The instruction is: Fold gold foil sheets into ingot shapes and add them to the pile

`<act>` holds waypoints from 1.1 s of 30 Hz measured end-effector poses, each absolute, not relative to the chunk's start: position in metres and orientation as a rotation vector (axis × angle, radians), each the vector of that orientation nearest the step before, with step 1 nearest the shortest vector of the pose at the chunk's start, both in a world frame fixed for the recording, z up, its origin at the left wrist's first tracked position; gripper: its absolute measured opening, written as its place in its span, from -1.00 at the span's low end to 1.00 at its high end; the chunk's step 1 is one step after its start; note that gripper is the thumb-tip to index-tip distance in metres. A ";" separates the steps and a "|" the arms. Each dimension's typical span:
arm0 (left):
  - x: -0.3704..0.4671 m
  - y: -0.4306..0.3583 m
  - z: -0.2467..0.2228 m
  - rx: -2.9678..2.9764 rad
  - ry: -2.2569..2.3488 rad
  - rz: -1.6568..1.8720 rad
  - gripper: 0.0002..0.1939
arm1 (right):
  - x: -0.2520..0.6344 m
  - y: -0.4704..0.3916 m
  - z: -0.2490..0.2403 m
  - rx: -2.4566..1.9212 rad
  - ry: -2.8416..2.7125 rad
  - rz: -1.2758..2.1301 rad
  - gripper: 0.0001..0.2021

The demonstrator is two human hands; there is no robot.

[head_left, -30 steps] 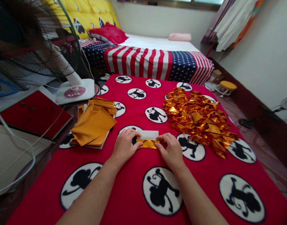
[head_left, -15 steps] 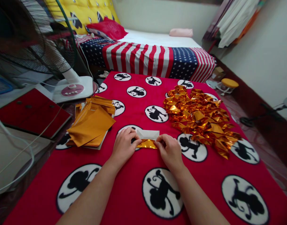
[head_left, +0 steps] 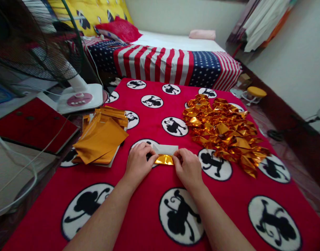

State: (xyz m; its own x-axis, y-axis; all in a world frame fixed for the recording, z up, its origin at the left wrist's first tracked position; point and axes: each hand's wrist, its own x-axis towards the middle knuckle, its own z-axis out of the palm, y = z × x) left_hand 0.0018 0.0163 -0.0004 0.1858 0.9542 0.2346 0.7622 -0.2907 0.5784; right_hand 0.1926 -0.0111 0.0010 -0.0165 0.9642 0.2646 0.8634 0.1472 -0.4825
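A partly folded foil sheet (head_left: 164, 159) lies on the red cloth, its gold strip nearest me and a pale strip beyond. My left hand (head_left: 141, 159) grips its left end between thumb and fingers. At the right end, my right hand (head_left: 186, 163) pinches it the same way. To the left is a loose stack of flat gold sheets (head_left: 102, 137). Several crumpled, folded gold foil pieces (head_left: 222, 129) form a pile on the right.
The red cloth (head_left: 139, 216) with monkey prints covers the surface. A fan (head_left: 80, 99) and a dark red panel (head_left: 34, 127) are at the left. Behind stands a bed (head_left: 160, 66) with a striped cover; a yellow-topped stool (head_left: 256, 91) is at the right.
The hands have barely moved; the fingertips have shifted slightly along the gold strip at both ends. The view has tilted a little.
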 end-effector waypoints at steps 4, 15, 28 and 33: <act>0.002 0.016 -0.001 2.135 1.639 0.812 -0.86 | 0.192 -0.011 0.002 -1.747 -1.893 0.254 -0.93; 0.003 0.016 -0.003 2.122 1.652 0.826 -0.87 | 0.191 -0.011 0.002 -1.746 -1.854 0.269 -0.92; 0.003 0.015 0.001 2.110 1.614 0.761 -0.90 | 0.194 -0.014 -0.003 -1.778 -1.863 0.244 -0.91; 0.005 0.013 0.006 2.131 1.658 0.680 -0.89 | 0.191 -0.016 0.003 -1.869 -1.884 0.209 -0.89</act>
State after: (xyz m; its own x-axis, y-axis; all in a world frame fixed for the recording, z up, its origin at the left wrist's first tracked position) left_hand 0.0054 0.0134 0.0057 0.1973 0.9682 0.1539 0.7972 -0.2498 0.5496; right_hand 0.1908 -0.0159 0.0030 0.0429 0.9739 0.2227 0.9014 0.0584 -0.4290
